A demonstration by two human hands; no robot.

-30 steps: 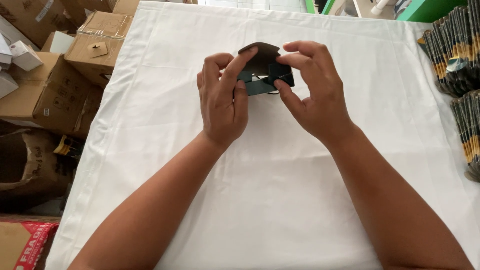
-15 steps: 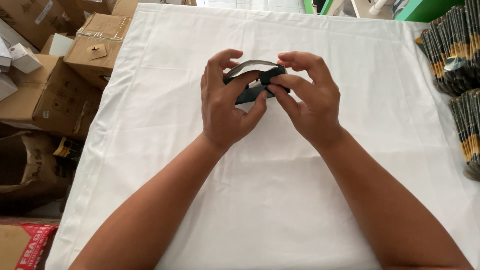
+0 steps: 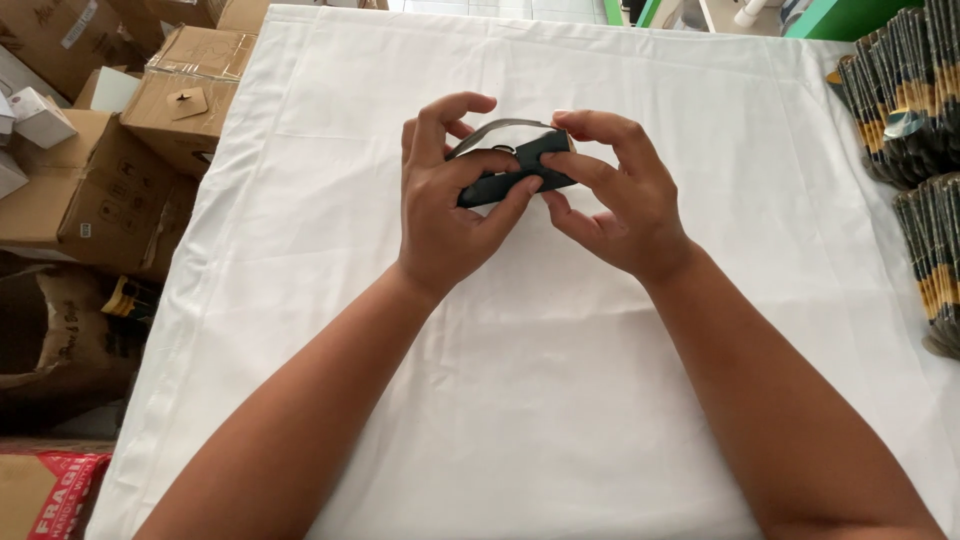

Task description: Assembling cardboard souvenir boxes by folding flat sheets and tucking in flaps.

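Note:
Both my hands hold one small dark green card piece [image 3: 515, 168], folded into a flat sleeve with a pale inner face showing at its top edge. My left hand [image 3: 447, 205] pinches its left end between thumb and fingers. At its right end, my right hand [image 3: 612, 195] grips with the thumb below and fingers curled over the top. The piece is held just above a table covered in white cloth [image 3: 520, 400], in the far middle of the view.
Stacks of dark flat card pieces with yellow bands [image 3: 915, 120] stand along the table's right edge. Brown cardboard boxes [image 3: 110, 170] are piled on the floor to the left, with a brown sack [image 3: 50, 350] below them.
The dark piece has gone from an open, rounded shape to a flatter, narrower one between my fingers. Both hands have stayed in about the same place over the cloth.

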